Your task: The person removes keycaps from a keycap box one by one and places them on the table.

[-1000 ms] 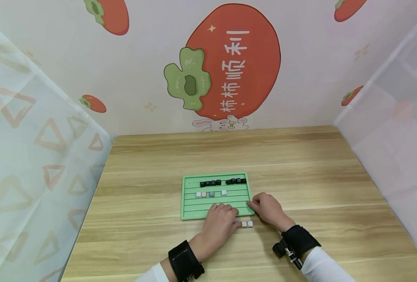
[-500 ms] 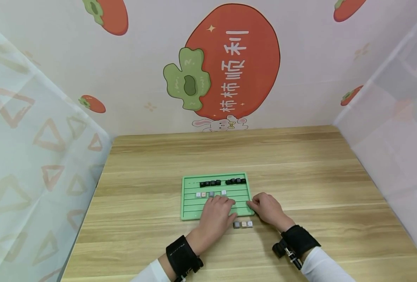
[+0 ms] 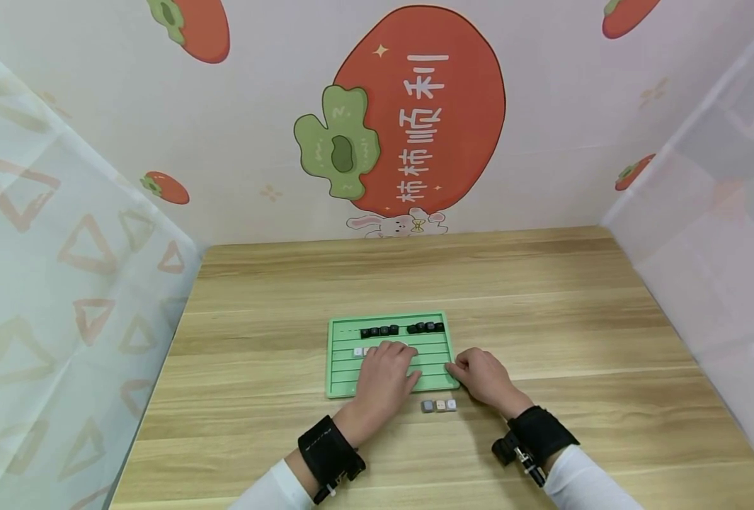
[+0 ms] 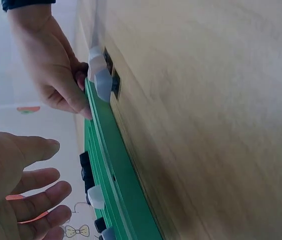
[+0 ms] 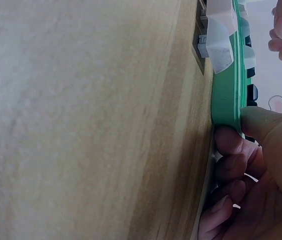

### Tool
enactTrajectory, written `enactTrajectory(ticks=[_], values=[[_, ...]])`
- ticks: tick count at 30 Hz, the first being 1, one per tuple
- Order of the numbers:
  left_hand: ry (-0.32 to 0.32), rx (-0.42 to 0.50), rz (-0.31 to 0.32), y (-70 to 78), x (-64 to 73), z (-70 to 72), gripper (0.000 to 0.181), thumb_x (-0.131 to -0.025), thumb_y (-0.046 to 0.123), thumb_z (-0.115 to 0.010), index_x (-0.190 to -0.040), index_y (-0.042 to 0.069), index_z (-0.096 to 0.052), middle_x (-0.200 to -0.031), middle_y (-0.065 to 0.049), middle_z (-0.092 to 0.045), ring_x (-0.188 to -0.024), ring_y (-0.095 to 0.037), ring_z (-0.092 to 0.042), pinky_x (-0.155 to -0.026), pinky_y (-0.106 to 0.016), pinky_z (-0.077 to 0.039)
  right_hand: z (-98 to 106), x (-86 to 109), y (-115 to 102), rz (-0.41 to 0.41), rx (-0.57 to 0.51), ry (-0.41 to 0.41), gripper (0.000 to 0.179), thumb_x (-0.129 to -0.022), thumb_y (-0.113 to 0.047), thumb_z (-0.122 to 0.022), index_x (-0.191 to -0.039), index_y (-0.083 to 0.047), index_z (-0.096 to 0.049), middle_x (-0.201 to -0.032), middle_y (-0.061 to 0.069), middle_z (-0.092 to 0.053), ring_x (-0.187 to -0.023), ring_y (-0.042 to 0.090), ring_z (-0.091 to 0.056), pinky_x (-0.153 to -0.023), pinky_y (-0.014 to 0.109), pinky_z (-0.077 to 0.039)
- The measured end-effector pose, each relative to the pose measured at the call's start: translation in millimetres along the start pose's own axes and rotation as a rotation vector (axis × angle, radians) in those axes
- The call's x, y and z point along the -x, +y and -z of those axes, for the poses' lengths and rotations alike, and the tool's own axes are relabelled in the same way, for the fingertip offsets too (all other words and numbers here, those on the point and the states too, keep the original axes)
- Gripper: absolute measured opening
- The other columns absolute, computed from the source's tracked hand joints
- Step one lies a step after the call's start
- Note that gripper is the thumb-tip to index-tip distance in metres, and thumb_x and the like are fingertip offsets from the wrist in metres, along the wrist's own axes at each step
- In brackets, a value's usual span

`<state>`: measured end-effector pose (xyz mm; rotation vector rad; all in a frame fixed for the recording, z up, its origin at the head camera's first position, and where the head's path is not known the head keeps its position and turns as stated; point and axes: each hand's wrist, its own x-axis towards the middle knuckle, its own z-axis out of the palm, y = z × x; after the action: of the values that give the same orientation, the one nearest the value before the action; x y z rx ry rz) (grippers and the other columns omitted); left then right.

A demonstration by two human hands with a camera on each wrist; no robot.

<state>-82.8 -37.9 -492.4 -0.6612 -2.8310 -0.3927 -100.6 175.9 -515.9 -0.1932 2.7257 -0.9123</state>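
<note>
A green ridged board point(image 3: 343, 379) lies on the table. My left hand point(image 3: 381, 386) hovers over its middle, palm down, fingers loosely spread and holding nothing in the left wrist view. It hides part of a row of light keycaps point(image 3: 358, 353). My right hand point(image 3: 485, 377) grips the board's near right corner; in the right wrist view the thumb presses on top and the other fingers curl at the side. Black keycaps point(image 3: 379, 331) sit in two groups along the board's far row. Below the near edge, a grey keycap point(image 3: 427, 406) and two pale keycaps point(image 3: 445, 406) stand in a line.
The wooden table point(image 3: 275, 297) extends around the board on all sides. A printed wall point(image 3: 255, 142) stands behind it, with pale curtain-like sheets point(image 3: 122, 234) at left and right.
My left hand has moved from beside the loose keycaps up and left over the board, uncovering the grey keycap and covering some of the light ones. My right hand stays at the corner.
</note>
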Motion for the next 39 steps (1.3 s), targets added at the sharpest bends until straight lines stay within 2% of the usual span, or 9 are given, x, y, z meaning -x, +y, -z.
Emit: enactTrajectory(ticks=[10, 17, 22, 33, 39], values=[[0.008, 0.043, 0.063, -13.7, -9.4, -0.8, 0.030, -0.087, 0.029, -0.080, -0.112, 0.013, -0.075, -0.111, -0.004, -0.075, -0.103, -0.022, -0.068, -0.081, -0.037, -0.053, -1.3, -0.9, 1.1, 0.002, 0.005, 0.001, 0.052, -0.097, -0.023, -0.067, -0.055, -0.018, -0.036, -0.052, -0.008, -0.027, -0.050, 0.009, -0.029, -0.053, 0.020, -0.022], [0.022, 0.034, 0.093, -20.5, -14.1, -4.6, 0.030, -0.087, 0.027, -0.080, -0.113, 0.012, -0.074, -0.109, -0.005, -0.075, -0.099, -0.024, -0.068, -0.076, -0.036, -0.052, -1.4, -0.6, 2.3, 0.008, 0.003, -0.004, 0.052, -0.097, -0.023, -0.067, -0.056, -0.018, -0.036, -0.053, -0.007, -0.026, -0.050, 0.009, -0.027, -0.054, 0.020, -0.021], [0.013, 0.023, 0.109, -22.3, -16.9, -7.0, 0.030, -0.088, 0.026, -0.079, -0.114, 0.012, -0.074, -0.111, -0.005, -0.075, -0.101, -0.024, -0.068, -0.078, -0.037, -0.053, -1.6, -1.1, 1.9, 0.010, 0.008, -0.001, 0.052, -0.098, -0.023, -0.066, -0.056, -0.019, -0.035, -0.054, -0.007, -0.025, -0.051, 0.009, -0.026, -0.055, 0.021, -0.021], [0.013, -0.030, 0.087, -23.0, -19.7, -16.7, 0.026, -0.088, 0.025, -0.078, -0.112, 0.014, -0.075, -0.109, -0.004, -0.076, -0.100, -0.023, -0.068, -0.077, -0.037, -0.052, -0.9, -0.5, 1.4, 0.005, 0.009, -0.001, 0.052, -0.098, -0.023, -0.067, -0.056, -0.019, -0.035, -0.054, -0.007, -0.025, -0.051, 0.009, -0.027, -0.054, 0.021, -0.021], [-0.028, -0.064, 0.082, -20.1, -21.1, -17.0, 0.025, -0.089, 0.026, -0.078, -0.112, 0.016, -0.076, -0.108, -0.003, -0.075, -0.099, -0.023, -0.068, -0.078, -0.037, -0.053, -0.5, -0.3, 1.0, 0.007, 0.010, -0.006, 0.052, -0.098, -0.023, -0.066, -0.056, -0.019, -0.035, -0.054, -0.007, -0.025, -0.051, 0.009, -0.027, -0.055, 0.021, -0.021]])
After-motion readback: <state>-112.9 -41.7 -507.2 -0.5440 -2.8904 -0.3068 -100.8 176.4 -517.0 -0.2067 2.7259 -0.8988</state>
